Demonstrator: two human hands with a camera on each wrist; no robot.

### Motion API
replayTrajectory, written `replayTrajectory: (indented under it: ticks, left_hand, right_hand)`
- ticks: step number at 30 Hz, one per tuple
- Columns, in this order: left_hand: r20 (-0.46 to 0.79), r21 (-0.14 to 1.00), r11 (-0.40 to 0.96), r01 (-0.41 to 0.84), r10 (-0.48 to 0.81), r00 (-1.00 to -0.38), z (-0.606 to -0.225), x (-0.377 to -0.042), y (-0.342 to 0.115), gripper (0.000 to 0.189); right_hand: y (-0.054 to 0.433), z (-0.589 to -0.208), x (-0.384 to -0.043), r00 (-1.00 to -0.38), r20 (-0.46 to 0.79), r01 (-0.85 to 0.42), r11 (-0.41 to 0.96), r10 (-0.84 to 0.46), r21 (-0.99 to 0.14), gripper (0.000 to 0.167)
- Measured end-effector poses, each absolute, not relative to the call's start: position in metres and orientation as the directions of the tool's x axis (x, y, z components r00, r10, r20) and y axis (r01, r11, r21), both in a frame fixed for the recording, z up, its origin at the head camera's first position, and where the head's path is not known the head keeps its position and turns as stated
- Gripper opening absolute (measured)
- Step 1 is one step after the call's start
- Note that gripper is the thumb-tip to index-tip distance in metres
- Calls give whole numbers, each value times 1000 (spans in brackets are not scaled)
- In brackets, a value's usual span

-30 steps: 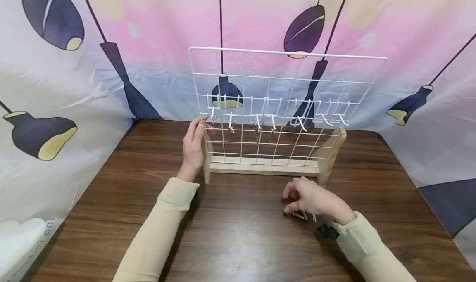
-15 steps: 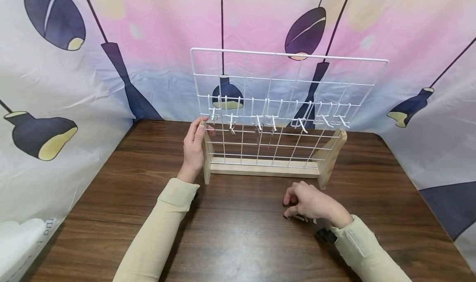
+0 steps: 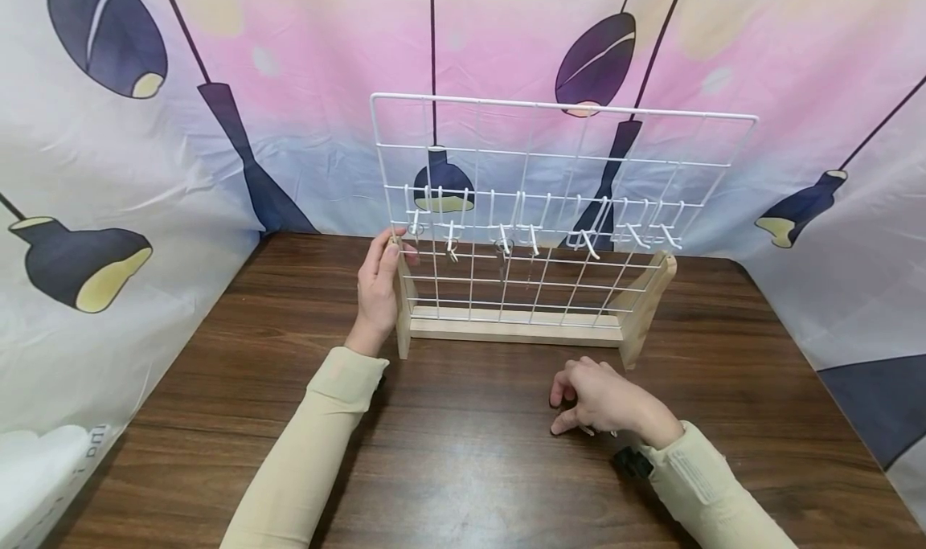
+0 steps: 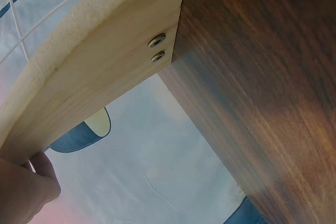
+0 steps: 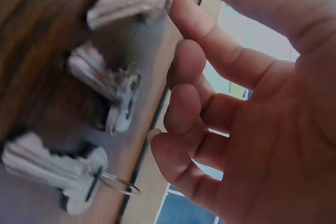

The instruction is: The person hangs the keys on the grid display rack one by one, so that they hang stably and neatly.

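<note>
My left hand [image 3: 377,288] grips the left wooden side of a white wire grid rack [image 3: 515,322] in the head view, thumb in front and fingers behind. The left wrist view shows that wooden side [image 4: 100,61] with two screws. My right hand [image 3: 604,396] hovers low over the table in front of the rack, fingers bent, thumb and fingertips apart. Three silver keys lie below it in the right wrist view: the nearest key [image 5: 128,6] right at the index fingertip, a middle key [image 5: 105,85], and a key with a ring [image 5: 55,169].
Several white hooks [image 3: 588,243] line a middle wire of the rack. Keys hang from the left ones, such as the key [image 3: 501,264] near the centre. The brown wooden table [image 3: 463,444] meets a printed curtain [image 3: 304,91] at the back and sides.
My right hand has shifted slightly down toward the front of the table, now covering more of the keys there. My left hand has kept its hold on the rack.
</note>
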State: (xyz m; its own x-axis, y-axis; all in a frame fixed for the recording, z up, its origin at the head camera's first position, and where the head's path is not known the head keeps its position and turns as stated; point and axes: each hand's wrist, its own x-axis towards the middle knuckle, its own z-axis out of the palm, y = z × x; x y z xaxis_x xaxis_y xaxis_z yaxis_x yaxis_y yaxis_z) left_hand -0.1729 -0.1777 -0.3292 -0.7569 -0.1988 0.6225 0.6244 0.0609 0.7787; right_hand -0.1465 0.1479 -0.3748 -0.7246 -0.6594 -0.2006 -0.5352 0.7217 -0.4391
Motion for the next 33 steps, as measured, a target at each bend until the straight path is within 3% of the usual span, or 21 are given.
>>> replayTrajectory:
  ticks: [15,33]
  left_hand:
    - [617,783,60,619,-202,-761,-330,-172,-178,34]
    - [611,788,65,612,-202,-765,-328,-172,-178,36]
  right_hand:
    - [154,-375,-146,-750,-202,-529,754,-630,-389,28]
    - [151,-377,-148,-731,-165,-565,724,-662,-396,31]
